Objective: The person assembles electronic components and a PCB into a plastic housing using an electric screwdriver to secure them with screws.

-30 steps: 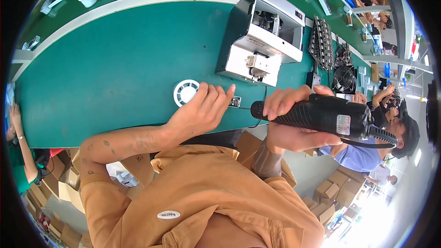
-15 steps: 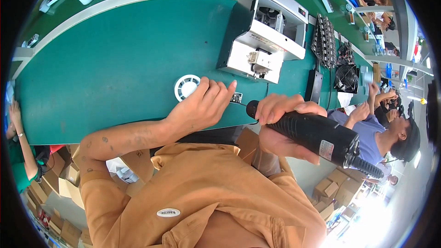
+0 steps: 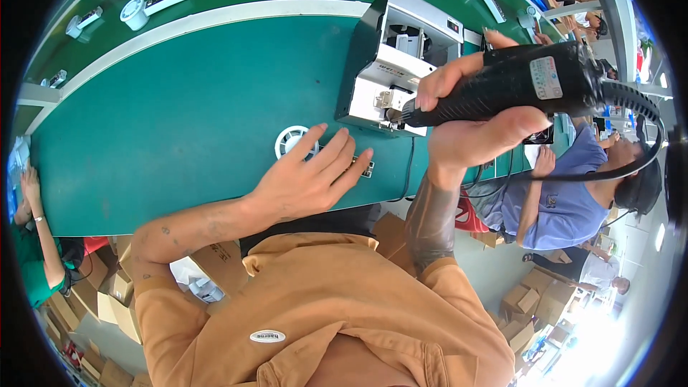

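My left hand (image 3: 304, 179) lies on the green work mat with its fingers spread. Beneath those fingers are a white round slotted part (image 3: 287, 134) and the end of a small circuit board (image 3: 368, 170), both partly covered. My right hand (image 3: 473, 137) is wrapped around a black electric screwdriver (image 3: 512, 86), thumb along its lower side. The screwdriver is held nearly level, its front end at the metal pickup block (image 3: 385, 98) of a silver and black screw feeder (image 3: 408, 64). I cannot make out the bit tip or any screw on it.
A thick black cable (image 3: 588, 174) loops from the screwdriver's rear. White round parts with boards (image 3: 134, 13) stand on the raised green shelf behind the mat. A co-worker in a purple shirt (image 3: 570, 186) sits at the right; another person's hand (image 3: 31, 186) is at the left edge.
My right hand has lifted the screwdriver away from the circuit board, up and forward to the screw feeder. My left hand's fingers have spread from a closed grip over the part and board.
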Demonstrator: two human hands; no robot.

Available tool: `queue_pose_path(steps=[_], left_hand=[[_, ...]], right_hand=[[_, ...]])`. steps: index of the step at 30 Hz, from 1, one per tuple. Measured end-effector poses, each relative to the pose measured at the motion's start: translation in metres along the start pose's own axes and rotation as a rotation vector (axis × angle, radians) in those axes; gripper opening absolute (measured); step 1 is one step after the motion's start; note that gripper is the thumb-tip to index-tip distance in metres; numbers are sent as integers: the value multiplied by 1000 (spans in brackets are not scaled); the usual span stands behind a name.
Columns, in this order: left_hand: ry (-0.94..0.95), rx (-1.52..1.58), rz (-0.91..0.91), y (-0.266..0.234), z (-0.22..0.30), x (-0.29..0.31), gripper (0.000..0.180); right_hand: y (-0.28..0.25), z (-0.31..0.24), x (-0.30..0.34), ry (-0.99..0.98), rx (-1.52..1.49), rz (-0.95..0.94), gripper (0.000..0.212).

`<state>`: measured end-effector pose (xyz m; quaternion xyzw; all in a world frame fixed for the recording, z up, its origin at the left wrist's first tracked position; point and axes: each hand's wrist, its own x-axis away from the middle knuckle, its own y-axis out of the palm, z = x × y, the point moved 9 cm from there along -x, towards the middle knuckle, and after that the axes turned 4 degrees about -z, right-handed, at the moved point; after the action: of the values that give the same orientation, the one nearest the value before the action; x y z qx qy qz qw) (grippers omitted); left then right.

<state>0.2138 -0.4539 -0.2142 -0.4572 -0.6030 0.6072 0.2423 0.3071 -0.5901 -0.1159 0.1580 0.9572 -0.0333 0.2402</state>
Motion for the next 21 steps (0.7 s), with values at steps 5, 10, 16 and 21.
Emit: queue_pose_path(steps=[5, 10, 16, 21], left_hand=[[-209, 386, 39, -17, -52, 25, 75], [-312, 618, 40, 7, -71, 38, 84], [-334, 678, 31, 16, -71, 39, 87], [-310, 660, 53, 12, -67, 37, 91]], right_hand=[[-6, 18, 20, 191, -273, -47, 99], [6, 0, 43, 8, -682, -98, 101], [51, -1, 45, -86, -693, -294, 100], [51, 12, 49, 1, -627, -241, 101]])
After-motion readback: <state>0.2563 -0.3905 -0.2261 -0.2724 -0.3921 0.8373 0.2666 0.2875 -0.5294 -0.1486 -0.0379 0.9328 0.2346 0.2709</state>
